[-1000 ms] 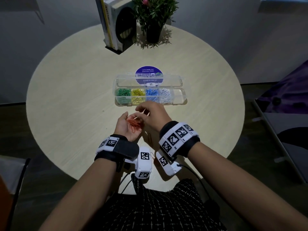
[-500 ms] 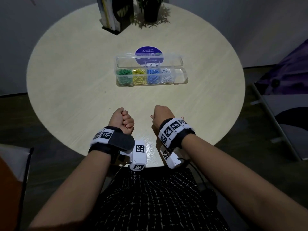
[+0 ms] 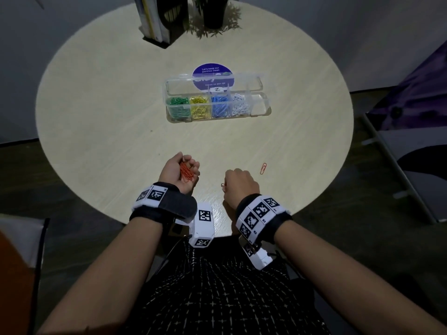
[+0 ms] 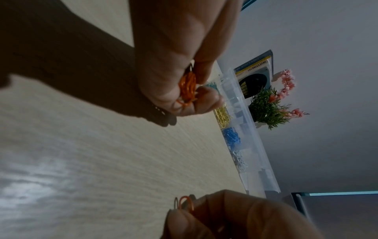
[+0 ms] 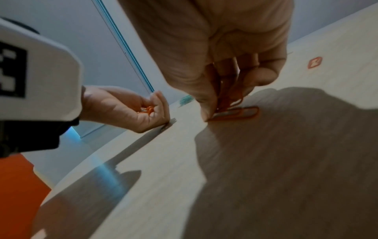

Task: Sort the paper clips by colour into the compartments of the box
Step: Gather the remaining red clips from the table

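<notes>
Round pale wood table (image 3: 96, 117), spotlit; grey walls (image 3: 338, 32); dark floor (image 3: 19, 180); books (image 3: 154, 18), potted plant (image 3: 212, 13) at far edge.

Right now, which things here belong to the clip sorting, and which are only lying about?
Belong: box; orange clips cupped in left hand; orange clips pinched by right hand; loose orange clip.
Lying about: books; potted plant; purple sticker.

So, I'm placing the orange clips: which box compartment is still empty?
The rightmost compartment, beside the white clips; the other four hold green, yellow, blue and white.
</notes>
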